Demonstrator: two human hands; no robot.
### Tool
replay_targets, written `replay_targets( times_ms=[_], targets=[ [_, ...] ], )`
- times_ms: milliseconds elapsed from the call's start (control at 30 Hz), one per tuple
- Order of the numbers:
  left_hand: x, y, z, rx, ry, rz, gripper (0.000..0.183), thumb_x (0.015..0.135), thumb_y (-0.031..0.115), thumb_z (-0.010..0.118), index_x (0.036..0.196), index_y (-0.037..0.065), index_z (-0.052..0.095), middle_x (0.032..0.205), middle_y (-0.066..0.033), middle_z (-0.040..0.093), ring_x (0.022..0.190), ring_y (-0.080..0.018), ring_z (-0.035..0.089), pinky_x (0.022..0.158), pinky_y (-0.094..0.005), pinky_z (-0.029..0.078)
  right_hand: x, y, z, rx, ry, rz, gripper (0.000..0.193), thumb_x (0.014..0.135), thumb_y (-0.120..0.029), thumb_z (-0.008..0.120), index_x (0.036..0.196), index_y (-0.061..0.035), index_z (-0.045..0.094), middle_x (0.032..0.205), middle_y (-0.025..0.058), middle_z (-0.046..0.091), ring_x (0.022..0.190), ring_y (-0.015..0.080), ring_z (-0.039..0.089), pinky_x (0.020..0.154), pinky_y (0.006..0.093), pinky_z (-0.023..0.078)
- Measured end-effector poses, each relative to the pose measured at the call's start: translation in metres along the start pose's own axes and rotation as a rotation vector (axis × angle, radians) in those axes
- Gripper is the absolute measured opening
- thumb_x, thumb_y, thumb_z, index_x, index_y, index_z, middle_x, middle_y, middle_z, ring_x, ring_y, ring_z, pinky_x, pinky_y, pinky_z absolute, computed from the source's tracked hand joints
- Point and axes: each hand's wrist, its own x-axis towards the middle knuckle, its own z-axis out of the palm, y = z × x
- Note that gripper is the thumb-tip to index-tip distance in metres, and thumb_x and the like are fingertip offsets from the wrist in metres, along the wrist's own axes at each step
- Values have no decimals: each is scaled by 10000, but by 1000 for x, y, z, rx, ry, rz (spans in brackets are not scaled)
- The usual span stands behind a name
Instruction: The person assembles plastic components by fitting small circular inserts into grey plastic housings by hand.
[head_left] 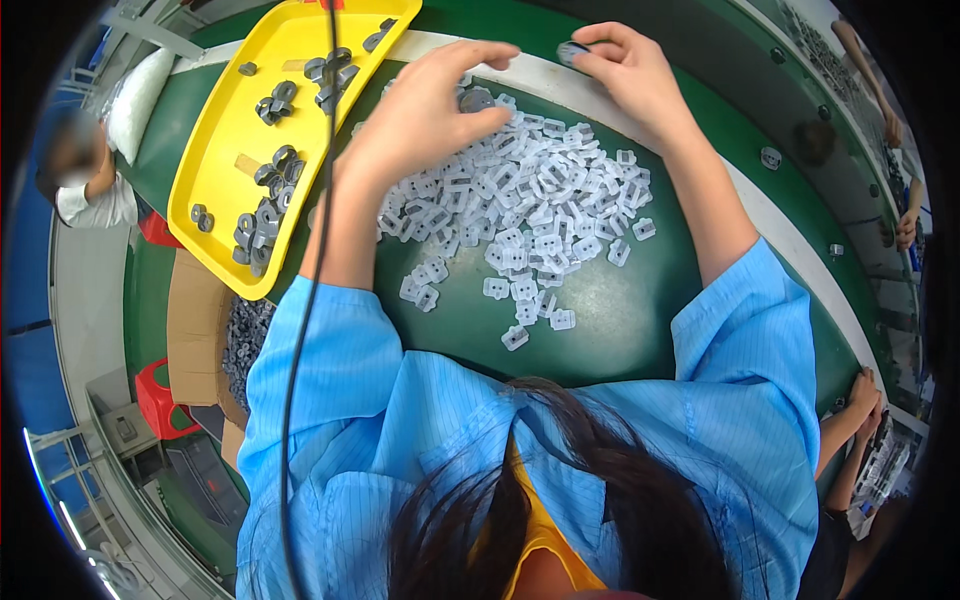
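My right hand (635,80) is raised beyond the far side of a pile, its thumb and fingers pinching a small rounded grey part (571,52) with a pale face. My left hand (425,115) hovers over the pile's far left, slightly blurred, with its thumb and fingers stretched apart. In the gap between them shows a round dark grey part (477,99); whether the hand touches it I cannot tell. Beneath and between my arms spread many small translucent white plastic pieces (540,190) with holes, heaped on the green tabletop (600,330).
Left of my left arm, a yellow tray (215,130) holds clusters of dark grey parts (265,225). A black cable (318,210) hangs across it. Below stands a cardboard box (197,320) of grey parts, near a red stool (155,400). Other people's hands work at the right.
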Motion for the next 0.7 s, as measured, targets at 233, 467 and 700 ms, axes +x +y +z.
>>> replay_targets(
  times_ms=[233,467,700],
  targets=[
    [0,-22,11,102,-30,59,357,814,237,673,1118,55,622,951,-137,671,887,-297,636,803,-367,498,17,40,-19,-573,252,-271,323,802,-194,653,1090,-53,613,890,71,678,801,177,630,785,312,490],
    [15,-20,18,-180,324,-8,283,941,257,549,1077,19,619,937,-87,673,761,-175,608,681,-253,480,-19,-27,-1,-414,-417,-328,220,743,-123,678,924,-1,660,803,96,633,731,166,602,661,292,484],
    [10,-10,9,-1461,117,-510,376,1022,345,316,1103,44,525,937,-142,612,867,-213,614,626,-263,516,-15,-24,-2,-360,-418,-142,170,702,-160,671,771,-9,638,696,80,635,666,200,624,636,319,485]
  ],
)
